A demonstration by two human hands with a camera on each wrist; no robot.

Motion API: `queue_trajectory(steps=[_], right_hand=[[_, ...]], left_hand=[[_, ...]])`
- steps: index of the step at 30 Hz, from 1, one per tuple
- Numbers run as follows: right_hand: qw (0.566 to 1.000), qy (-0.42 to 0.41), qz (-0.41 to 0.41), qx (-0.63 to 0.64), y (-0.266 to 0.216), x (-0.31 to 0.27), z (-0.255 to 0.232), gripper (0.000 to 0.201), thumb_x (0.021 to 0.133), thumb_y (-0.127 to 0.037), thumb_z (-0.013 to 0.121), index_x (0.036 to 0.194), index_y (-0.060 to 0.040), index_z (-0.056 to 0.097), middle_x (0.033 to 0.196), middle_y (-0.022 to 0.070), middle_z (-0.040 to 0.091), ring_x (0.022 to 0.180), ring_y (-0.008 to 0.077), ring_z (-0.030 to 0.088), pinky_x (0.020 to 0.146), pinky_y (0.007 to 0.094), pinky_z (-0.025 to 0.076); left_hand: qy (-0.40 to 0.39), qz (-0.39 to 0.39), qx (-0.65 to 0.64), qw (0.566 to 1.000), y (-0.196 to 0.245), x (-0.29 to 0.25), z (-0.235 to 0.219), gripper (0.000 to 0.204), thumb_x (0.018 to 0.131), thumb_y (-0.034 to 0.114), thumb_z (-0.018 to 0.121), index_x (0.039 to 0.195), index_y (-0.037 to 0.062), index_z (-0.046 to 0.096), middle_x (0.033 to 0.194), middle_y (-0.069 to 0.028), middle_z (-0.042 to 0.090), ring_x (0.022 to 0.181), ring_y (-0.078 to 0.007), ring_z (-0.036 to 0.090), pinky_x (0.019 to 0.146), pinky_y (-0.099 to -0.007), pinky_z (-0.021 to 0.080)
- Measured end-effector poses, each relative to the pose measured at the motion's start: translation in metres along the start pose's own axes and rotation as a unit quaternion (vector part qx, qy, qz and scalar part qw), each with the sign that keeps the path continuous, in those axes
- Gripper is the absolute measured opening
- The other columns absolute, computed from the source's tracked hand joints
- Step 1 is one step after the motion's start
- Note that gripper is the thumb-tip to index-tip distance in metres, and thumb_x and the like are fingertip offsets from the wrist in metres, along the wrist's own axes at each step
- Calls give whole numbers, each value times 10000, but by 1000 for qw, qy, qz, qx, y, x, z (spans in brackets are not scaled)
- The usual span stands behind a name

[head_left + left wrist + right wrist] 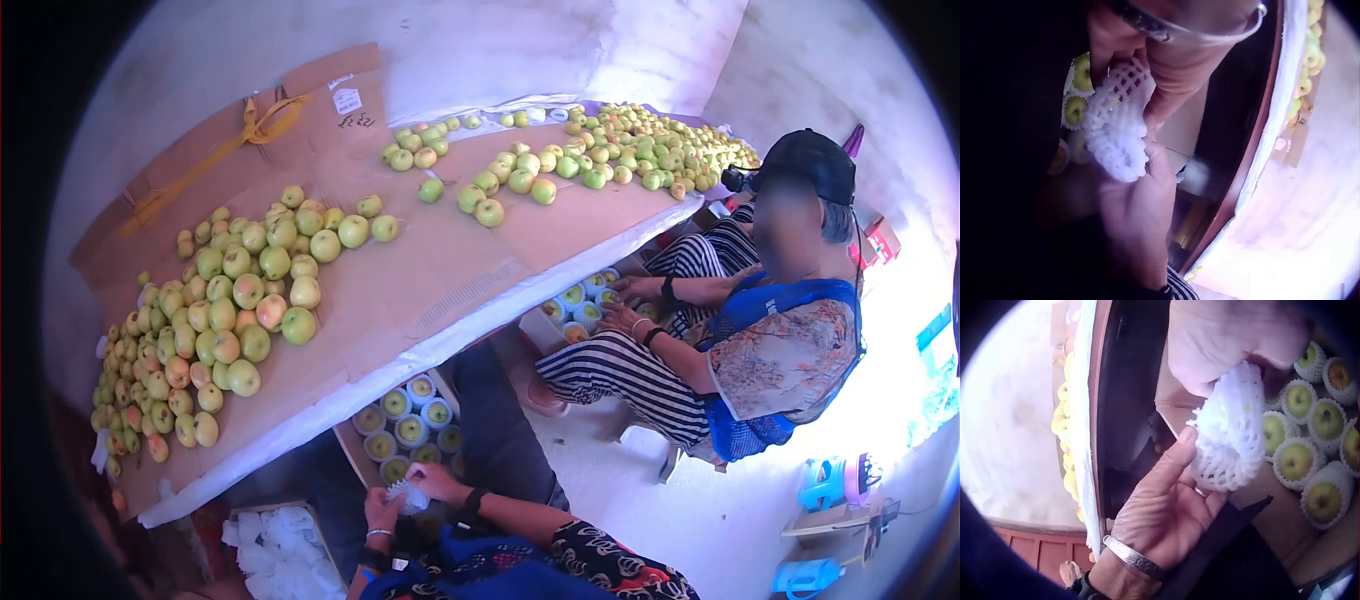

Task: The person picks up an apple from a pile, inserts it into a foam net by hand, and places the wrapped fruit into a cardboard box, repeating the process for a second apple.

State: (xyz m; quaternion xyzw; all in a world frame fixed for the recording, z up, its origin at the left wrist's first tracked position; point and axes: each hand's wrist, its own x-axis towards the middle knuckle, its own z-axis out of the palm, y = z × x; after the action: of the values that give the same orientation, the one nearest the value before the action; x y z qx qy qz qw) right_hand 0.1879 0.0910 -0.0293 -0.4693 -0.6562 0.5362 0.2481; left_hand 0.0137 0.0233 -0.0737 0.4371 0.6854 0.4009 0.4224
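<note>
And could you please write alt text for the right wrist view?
The right hand and left hand of a person hold a white foam net between them, the left wearing a silver bangle. At the picture's right, apples in similar nets sit in a cardboard box.

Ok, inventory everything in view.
Net: one, white, bottom centre
Table: one, white-edged, left to centre
Cardboard: count unclear, brown, on table
Loose apples: many, yellow-green, some blushed, on cardboard
Strap: one, yellow, back left
Near box: one, brown, bottom centre
Person: one, stripes and blue, right
Far box: one, pale, before person
Netted apples: many, green, in both boxes
Packing: one pile, white, lower left
Containers: two, blue, lower right
Walls: two, whitish, behind
Floor: one, pale, lower right
Left grip: one, bare, holding net
Right grip: one, bare, holding net
</note>
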Motion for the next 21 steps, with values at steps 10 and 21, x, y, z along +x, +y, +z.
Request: queue_trajectory(steps=[10, 21], right_hand=[[986, -64, -149, -33, -2, 2, 23, 282, 749, -195, 608, 990, -58, 557, 944, 150, 590, 885, 303, 575, 755, 380, 446], [995, -66, 20, -66, 2, -21, -5, 303, 707, -299, 637, 807, -13, 629, 716, 156, 624, 614, 264, 602, 535, 368, 427]], left_hand=[[45, 66, 83, 993, 9, -12, -14, 184, 654, 49, 592, 798, 39, 478, 683, -101, 513, 622, -224, 522, 610, -353, 444], [-110, 39, -40, 992, -11, 23, 11, 206, 701, -3, 574, 889, 17, 490, 782, -50, 532, 732, -118, 509, 648, -258, 432]])
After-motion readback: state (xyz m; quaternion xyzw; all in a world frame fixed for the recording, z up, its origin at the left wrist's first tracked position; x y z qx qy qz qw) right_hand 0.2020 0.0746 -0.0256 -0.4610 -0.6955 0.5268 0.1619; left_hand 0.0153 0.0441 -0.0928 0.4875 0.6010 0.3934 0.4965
